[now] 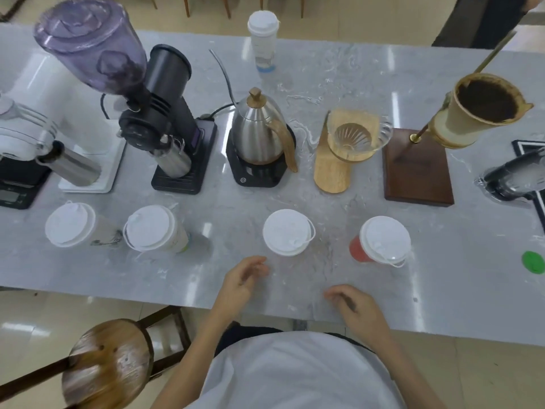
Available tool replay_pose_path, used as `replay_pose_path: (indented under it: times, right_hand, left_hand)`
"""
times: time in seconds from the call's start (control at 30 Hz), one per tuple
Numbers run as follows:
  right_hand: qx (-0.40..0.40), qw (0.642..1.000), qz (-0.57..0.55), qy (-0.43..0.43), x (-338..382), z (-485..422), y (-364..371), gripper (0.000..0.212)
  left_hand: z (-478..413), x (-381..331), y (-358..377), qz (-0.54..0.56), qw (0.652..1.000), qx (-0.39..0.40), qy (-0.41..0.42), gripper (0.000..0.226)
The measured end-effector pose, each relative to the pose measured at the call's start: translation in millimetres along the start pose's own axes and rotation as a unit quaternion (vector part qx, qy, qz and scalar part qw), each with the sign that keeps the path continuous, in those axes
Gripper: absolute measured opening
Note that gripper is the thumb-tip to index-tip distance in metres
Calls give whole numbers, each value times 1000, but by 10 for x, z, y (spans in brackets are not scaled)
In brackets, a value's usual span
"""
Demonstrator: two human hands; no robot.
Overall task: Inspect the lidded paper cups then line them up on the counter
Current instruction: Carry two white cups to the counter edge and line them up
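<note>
I see four white-lidded paper cups [289, 233] in a row on the grey marble counter [442, 261]; any printing is unreadable. My left hand [241, 283] and right hand [358, 305] hover loosely curled, holding nothing.

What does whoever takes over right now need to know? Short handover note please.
Left hand and right hand: both empty, open, hovering over the counter near its front edge.
Four lidded cups stand in a front row: far-left cup, second cup, middle cup, red cup.
A fifth cup stands alone at the back edge.
Left: bring the fifth cup into the row.
</note>
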State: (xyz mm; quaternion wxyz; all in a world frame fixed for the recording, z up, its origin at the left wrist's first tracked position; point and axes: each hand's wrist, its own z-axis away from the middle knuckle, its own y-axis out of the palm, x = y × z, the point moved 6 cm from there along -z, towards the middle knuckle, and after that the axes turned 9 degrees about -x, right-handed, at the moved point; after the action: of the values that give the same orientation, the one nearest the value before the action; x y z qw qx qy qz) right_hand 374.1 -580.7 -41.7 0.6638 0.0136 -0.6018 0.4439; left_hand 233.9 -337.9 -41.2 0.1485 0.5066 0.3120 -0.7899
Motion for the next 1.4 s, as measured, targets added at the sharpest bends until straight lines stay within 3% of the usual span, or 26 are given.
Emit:
replay_pose_path:
  times: [0.17,0.33,0.53,0.63,0.77,0.87,0.97,1.17,1.27,1.4]
  right_hand:
    - [59,997,36,-18,555,8,786,22]
    - [62,998,-12,1,1180,88,1584,33]
    - [75,997,-15,12,1635,128,2351,16]
    - [66,997,-4,32,1736,171,2569,14]
    - [24,998,-11,56,1753,193,2676,10]
    - [-14,996,-36,84,1725,176,2669,26]
    - [-32,995,-50,80,1805,36,2659,67]
    - [-8,996,-85,34,2157,-439,2684,117]
    - [-14,993,-117,8,2328,-603,2730,107]
    - [-34,992,-125,0,2473,-660,2764,90]
  left_hand:
    - [107,55,-506,18,998,58,-11,44]
    - [211,272,-1284,23,993,117,-7,29]
    - [176,635,-2197,-53,992,112,-10,28]
    - [190,882,-2685,-70,995,63,-33,25]
    - [186,1142,-3228,-45,995,-65,-59,24]
    - [117,1172,-3513,-51,984,-169,-36,18]
    - [-75,1131,-3649,-67,976,-205,-26,51]
    - [-506,851,-3558,5,994,-107,-37,108]
    - [-650,671,-3473,59,996,-70,5,103]
    - [-696,607,-3411,43,997,-63,13,91]
